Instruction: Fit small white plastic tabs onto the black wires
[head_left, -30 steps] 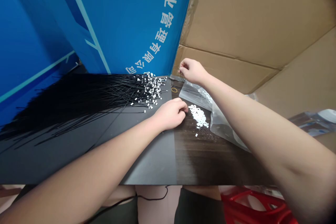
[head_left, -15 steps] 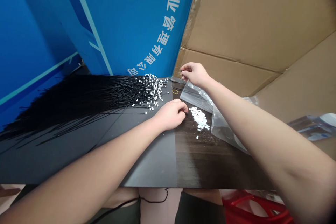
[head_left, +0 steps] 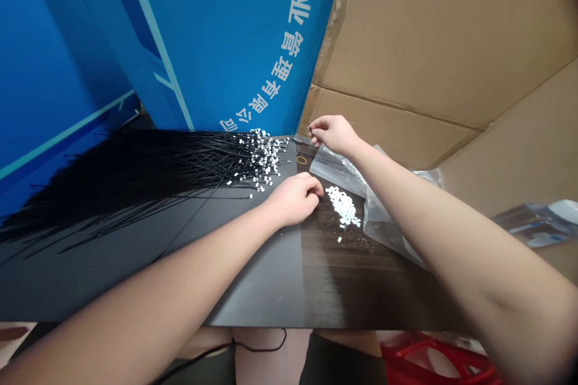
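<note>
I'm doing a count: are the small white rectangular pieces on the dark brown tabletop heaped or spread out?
Mostly heaped: the small white rectangular pieces cluster beside the bare left hand; one piece lies apart.

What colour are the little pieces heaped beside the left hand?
White: the little pieces show best in the head view, the only one here.

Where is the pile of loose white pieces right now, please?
In the head view, the pile of white pieces lies right of centre on the brown tabletop, between the left hand and the clear plastic bag.
</note>
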A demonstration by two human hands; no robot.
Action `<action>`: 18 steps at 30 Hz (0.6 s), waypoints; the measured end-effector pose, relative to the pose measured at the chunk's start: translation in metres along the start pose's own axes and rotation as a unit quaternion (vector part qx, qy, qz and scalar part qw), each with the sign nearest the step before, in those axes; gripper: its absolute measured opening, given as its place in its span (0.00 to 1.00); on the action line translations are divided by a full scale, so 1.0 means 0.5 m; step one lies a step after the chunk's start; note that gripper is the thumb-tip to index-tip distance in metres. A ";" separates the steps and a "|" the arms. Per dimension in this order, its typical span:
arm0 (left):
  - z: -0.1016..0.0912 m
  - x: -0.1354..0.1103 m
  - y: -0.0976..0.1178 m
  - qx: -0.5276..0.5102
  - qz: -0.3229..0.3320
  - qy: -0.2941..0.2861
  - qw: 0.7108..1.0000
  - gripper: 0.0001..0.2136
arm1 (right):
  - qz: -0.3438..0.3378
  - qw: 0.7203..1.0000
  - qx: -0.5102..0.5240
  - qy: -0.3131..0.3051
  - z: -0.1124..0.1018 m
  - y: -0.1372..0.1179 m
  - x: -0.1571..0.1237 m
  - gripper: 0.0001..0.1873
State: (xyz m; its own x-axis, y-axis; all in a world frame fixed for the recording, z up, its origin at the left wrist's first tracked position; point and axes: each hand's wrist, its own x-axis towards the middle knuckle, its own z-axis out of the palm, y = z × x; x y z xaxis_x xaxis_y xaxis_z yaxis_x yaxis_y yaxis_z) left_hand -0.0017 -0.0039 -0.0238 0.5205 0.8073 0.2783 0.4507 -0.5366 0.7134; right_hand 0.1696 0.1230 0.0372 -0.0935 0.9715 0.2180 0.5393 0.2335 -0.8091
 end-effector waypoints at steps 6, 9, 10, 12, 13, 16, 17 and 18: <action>0.001 0.002 -0.003 -0.005 -0.004 -0.007 1.000 0.12 | -0.053 0.991 -0.119 -0.007 0.009 0.018 0.008 0.21; 0.001 0.002 -0.003 -0.003 -0.005 -0.007 1.000 0.12 | -0.095 0.972 -0.215 0.009 0.010 0.015 0.004 0.21; 0.001 0.002 -0.003 -0.004 -0.005 -0.008 1.000 0.12 | -0.105 0.965 -0.239 0.011 0.010 0.015 0.002 0.20; 0.002 0.002 -0.004 -0.007 -0.004 -0.009 1.000 0.12 | -0.119 0.956 -0.268 0.013 0.010 0.015 -0.001 0.17; 0.002 0.002 -0.005 -0.008 -0.003 -0.009 1.000 0.12 | -0.125 0.954 -0.273 0.015 0.010 0.017 -0.001 0.16; 0.005 0.004 -0.006 -0.015 -0.001 -0.005 1.000 0.11 | -0.136 0.956 -0.258 0.034 0.008 0.020 0.000 0.11; 0.005 0.004 -0.006 -0.018 -0.002 -0.001 1.000 0.11 | -0.139 0.959 -0.243 0.047 0.006 0.016 0.000 0.09; 0.005 0.005 -0.006 -0.020 -0.002 0.003 1.000 0.11 | -0.148 0.961 -0.222 0.066 0.003 0.008 0.001 0.08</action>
State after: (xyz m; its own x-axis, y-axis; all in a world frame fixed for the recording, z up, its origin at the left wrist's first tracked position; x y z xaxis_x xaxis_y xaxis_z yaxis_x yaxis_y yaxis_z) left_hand -0.0002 -0.0010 -0.0269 0.5146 0.8108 0.2788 0.4233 -0.5230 0.7398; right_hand 0.1703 0.1242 0.0332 -0.2062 0.8447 0.4939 0.8128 0.4289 -0.3942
